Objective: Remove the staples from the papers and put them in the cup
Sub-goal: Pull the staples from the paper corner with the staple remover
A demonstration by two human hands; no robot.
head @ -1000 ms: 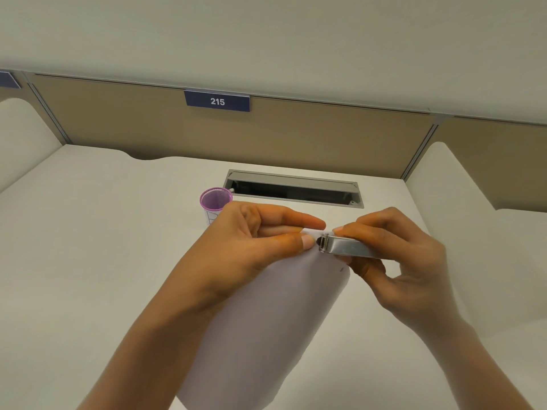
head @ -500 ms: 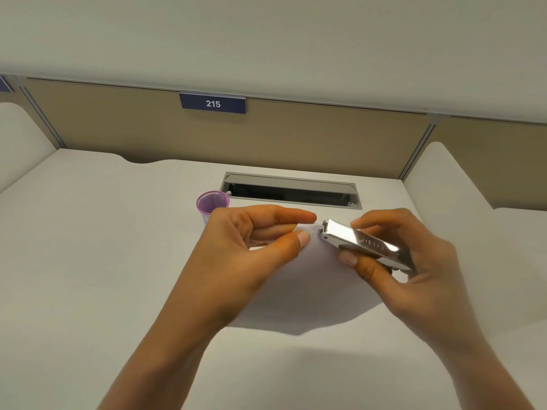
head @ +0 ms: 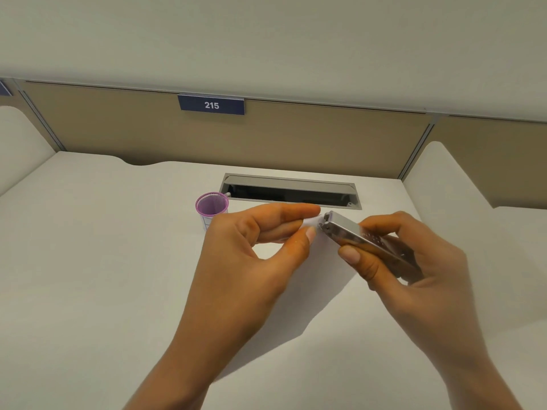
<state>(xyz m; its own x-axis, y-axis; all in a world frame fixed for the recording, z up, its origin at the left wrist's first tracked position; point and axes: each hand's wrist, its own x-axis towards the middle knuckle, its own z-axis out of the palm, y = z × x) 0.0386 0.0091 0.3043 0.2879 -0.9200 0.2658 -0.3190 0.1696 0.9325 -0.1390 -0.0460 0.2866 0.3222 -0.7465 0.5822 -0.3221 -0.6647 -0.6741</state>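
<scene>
Pinching the papers, left hand fingers lie beside the staple remover

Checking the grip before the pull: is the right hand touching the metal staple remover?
Touching. The head view shows the right hand with its thumb and fingers curled round the staple remover, with no gap between them.

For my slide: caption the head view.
Left hand pinches the papers' corner as right hand holds a metal staple remover at it.

White "215" on the blue plate at the partition's top edge; stamping on the metal tool unreadable
</scene>
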